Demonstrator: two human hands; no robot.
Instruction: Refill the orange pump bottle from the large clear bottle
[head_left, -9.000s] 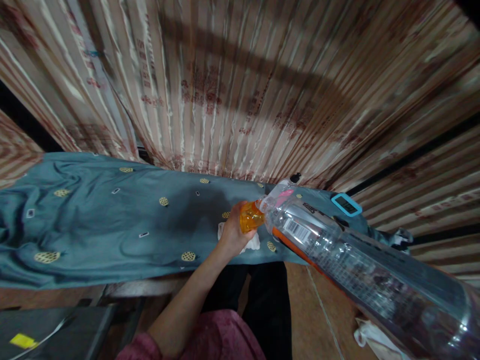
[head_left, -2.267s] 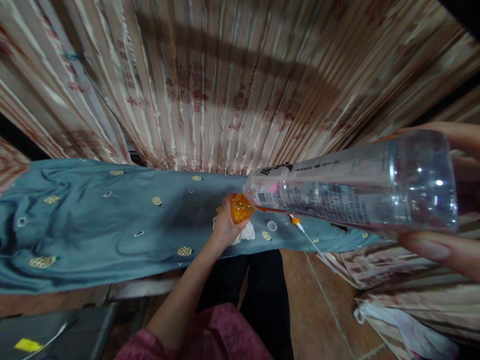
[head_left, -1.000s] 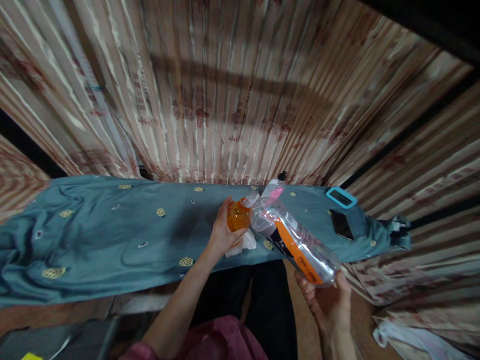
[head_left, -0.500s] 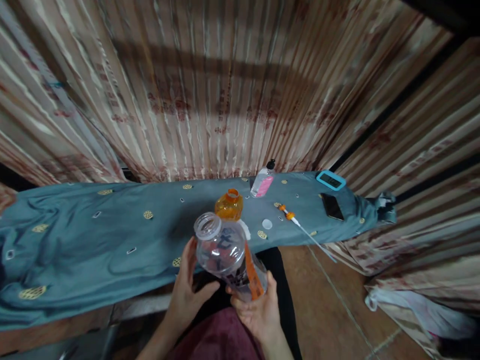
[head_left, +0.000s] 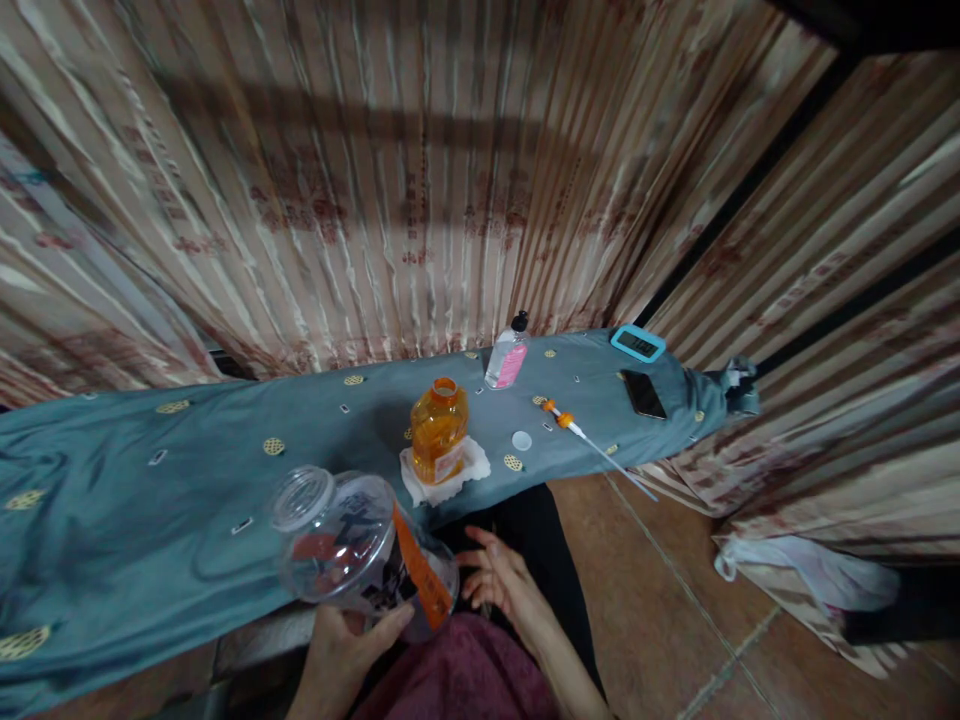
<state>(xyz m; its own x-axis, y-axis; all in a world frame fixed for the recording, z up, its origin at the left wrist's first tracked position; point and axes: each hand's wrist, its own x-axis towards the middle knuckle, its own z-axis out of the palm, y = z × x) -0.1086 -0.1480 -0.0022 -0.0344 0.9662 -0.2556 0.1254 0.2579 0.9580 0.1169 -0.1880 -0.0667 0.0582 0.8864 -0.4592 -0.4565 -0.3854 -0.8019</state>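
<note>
My left hand is closed around the lower side of a large clear plastic jar, which has dark lettering and an orange label strip. The jar tilts, with its round mouth towards the upper left. Just right of its base, my right hand is apart from it, fingers spread and holding nothing. Beyond the jar an orange, see-through bottle without a cap stands on a folded white tissue. To the right lie a round white disc and a pump top with orange collars and a long tube.
A clear pump bottle with a pink label stands at the back of the cloth-covered table. A blue-framed digital clock and a dark phone lie at the right. Pleated curtains hang behind.
The jar has moved left and lower in my left hand. My right hand has let go of its base and opened. The orange bottle and tissue now show more fully, and the view has shifted slightly.
</note>
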